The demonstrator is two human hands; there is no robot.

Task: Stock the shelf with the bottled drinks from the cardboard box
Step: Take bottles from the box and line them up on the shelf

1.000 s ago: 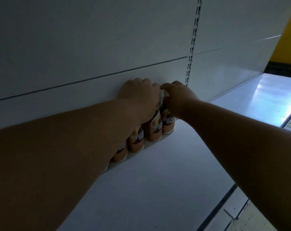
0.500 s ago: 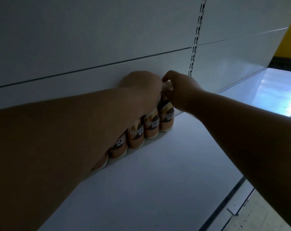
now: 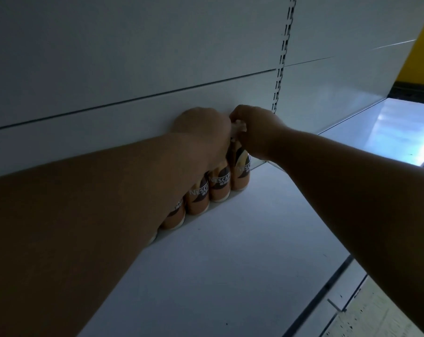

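- Orange-labelled bottles (image 3: 218,188) stood upright in a row along the back of the shelf (image 3: 230,251), touching the back panel (image 3: 133,93).
- Right hand (image 3: 257,130) gripped the end bottle's cap (image 3: 237,128), directly beneath its curled fingers.
- Left hand (image 3: 203,127) covered the neighbouring tops; its grip could not be told.

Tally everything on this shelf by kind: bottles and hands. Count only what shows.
Bottled drinks along the back panel: 4 clearly showing, rightmost; a fifth base may peek out beside the left forearm.
Hands on the bottle tops: 2, left hand, right hand.
Total: 6
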